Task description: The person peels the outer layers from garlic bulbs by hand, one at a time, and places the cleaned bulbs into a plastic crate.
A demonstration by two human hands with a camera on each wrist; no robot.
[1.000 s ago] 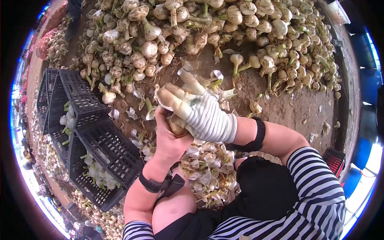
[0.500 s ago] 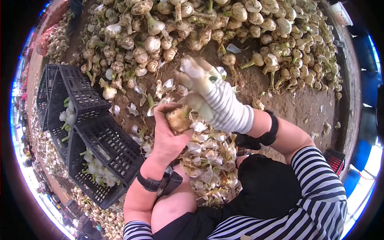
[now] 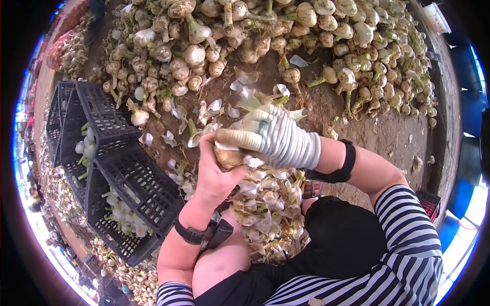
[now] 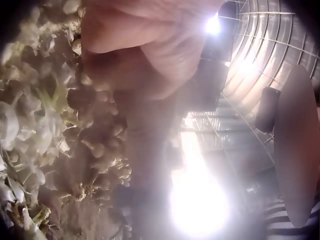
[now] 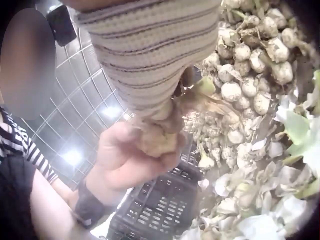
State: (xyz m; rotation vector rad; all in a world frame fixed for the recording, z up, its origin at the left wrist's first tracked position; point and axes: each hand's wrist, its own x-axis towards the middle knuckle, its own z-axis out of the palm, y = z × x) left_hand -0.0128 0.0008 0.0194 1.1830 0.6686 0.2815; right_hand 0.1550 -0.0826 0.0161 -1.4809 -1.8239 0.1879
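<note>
Half a second ago the gloved right hand (image 3: 270,137) was lifted clear of the garlic bulb (image 3: 228,156) with its fingers spread. It has now been brought back down onto the bulb's top. From this it is judged that one strip of skin has been thrown off and another is being taken up, so the bulb is only partly peeled. The bulb is held just right of the black crate (image 3: 127,188), over the heap of peelings (image 3: 268,204). The bare left hand (image 3: 214,176) is wrapped under it, its grip closed round the bulb's lower half. The right grip is nearly closed, with fingers and thumb curled over the crown and pinching it. Unpeeled garlic (image 3: 245,35) is piled on the ground beyond the crate.
</note>
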